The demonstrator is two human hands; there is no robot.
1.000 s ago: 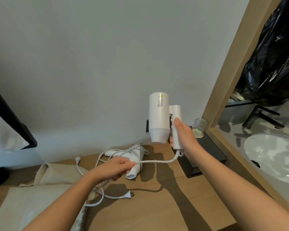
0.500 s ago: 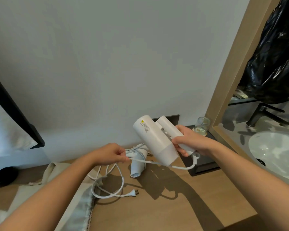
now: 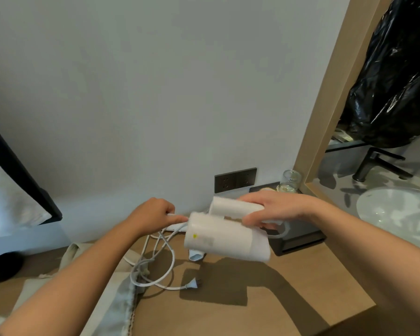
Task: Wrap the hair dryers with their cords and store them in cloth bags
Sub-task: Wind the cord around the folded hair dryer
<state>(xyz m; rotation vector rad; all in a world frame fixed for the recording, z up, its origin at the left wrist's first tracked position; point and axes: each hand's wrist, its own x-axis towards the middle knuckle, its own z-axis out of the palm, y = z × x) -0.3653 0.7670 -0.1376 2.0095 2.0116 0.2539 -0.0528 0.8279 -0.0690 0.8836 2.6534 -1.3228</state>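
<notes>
Right grip is clamped round the folded handle of the dryer. It's held up off the counter, barrel roughly level, a yellow dot on the side facing me. It's motion-blurred, so I can't read the label. Now my left grip: fingers curled, pinching the cord just beside the barrel's left end. A short bend of cord shows past the handle's end, below my right wrist.

Down on the counter, more white cord lies in loose loops, with a plug flat on the wood. Whose loops those are, I can't tell. A second dryer sits on the counter behind the held one, only its nozzle end peeking out. The bag lies at the counter's left, under my left forearm, the loops touching its edge.

Against the wall there's a dark socket panel and a jar standing on a black tray. Sink and black tap are off to the right.
</notes>
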